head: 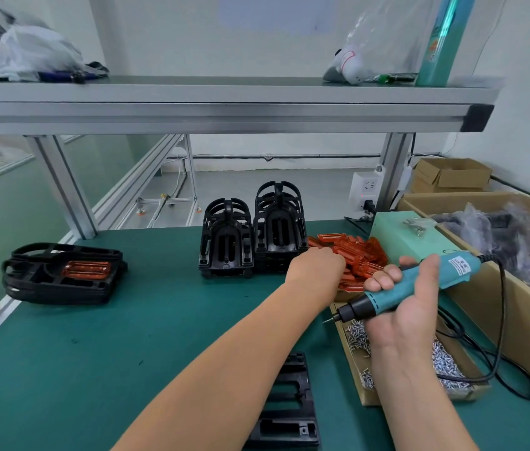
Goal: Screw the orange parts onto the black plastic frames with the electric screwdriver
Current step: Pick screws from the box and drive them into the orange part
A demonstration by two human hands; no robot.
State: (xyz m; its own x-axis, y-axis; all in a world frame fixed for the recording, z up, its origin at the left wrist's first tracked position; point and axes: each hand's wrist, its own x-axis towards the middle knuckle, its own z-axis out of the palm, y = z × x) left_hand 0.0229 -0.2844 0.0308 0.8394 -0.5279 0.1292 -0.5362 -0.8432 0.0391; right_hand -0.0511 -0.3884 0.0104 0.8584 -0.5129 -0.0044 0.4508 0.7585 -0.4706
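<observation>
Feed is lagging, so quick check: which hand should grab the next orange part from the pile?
Left. The left hand reaches onto the pile of orange parts, its fingers hidden among them. The right hand grips the electric screwdriver, so it is not free.

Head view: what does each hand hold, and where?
Right hand: teal electric screwdriver, around the middle of its body. Left hand: on the pile of orange plastic parts; hold cannot be told.

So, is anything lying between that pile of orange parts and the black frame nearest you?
Nothing visible. Only bare green mat lies between the pile of clear orange plastic parts and the flat black plastic frame; the left forearm merely crosses above the frame.
</observation>
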